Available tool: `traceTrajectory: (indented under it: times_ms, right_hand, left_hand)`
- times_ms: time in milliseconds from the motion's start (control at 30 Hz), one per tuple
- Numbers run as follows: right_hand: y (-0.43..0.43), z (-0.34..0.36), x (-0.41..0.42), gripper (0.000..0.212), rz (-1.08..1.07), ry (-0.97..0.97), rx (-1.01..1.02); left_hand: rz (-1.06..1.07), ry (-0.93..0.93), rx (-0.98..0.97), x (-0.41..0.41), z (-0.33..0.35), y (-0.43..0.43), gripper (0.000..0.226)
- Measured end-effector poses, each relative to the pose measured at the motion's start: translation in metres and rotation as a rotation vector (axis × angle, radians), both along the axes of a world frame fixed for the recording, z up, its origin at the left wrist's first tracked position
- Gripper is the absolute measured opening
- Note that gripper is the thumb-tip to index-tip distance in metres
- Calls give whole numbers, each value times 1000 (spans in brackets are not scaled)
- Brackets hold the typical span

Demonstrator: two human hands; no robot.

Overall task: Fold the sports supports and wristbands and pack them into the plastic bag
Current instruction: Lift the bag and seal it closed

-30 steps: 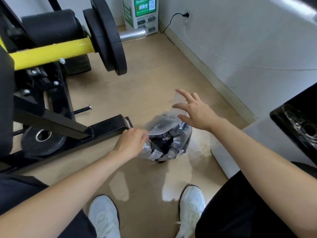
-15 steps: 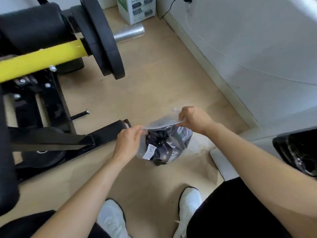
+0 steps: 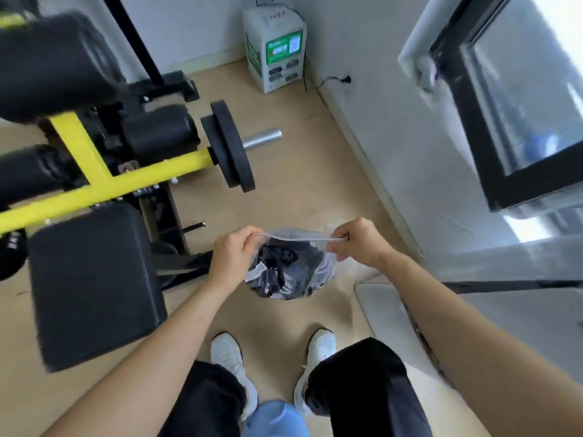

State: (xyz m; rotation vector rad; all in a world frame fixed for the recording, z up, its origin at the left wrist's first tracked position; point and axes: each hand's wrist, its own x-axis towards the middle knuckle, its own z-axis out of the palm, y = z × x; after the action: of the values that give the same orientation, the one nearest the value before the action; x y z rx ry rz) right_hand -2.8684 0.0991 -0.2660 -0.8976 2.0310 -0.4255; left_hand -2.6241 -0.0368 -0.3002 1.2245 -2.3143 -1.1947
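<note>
A clear plastic bag hangs in the air in front of me, above the floor. Dark folded sports supports and wristbands fill it, with a white label showing on the left. My left hand pinches the left end of the bag's top edge. My right hand pinches the right end of that edge. The top edge is stretched straight between both hands.
A yellow and black gym machine with a weight plate stands to the left, its black pad close to my left arm. A white kiosk stands by the far wall. A window is at right. My white shoes are below.
My right hand took hold of the bag's right top corner. Both hands lifted the bag off the floor and pulled its top edge taut. My view rose and tilted up.
</note>
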Motion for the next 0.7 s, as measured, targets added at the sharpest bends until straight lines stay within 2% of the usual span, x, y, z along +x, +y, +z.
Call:
traceTrajectory:
  times_ms: [67, 233, 333, 500, 700]
  right_hand:
    - [1, 50, -6, 19, -61, -10, -57]
    - [-12, 160, -28, 12, -180, -30, -181]
    - [-34, 210, -43, 10, -224, -33, -265]
    - [-89, 262, -77, 11, -249, 10, -329]
    - [-185, 290, -120, 15, -284, 16, -374]
  left_hand:
    - [11, 12, 12, -9, 47, -6, 23]
    - [57, 70, 44, -31, 152, -27, 4]
    - [81, 114, 16, -46, 203, -46, 9]
    - [83, 162, -54, -74, 250, -97, 9]
    - [85, 221, -113, -118, 276, -192, 13]
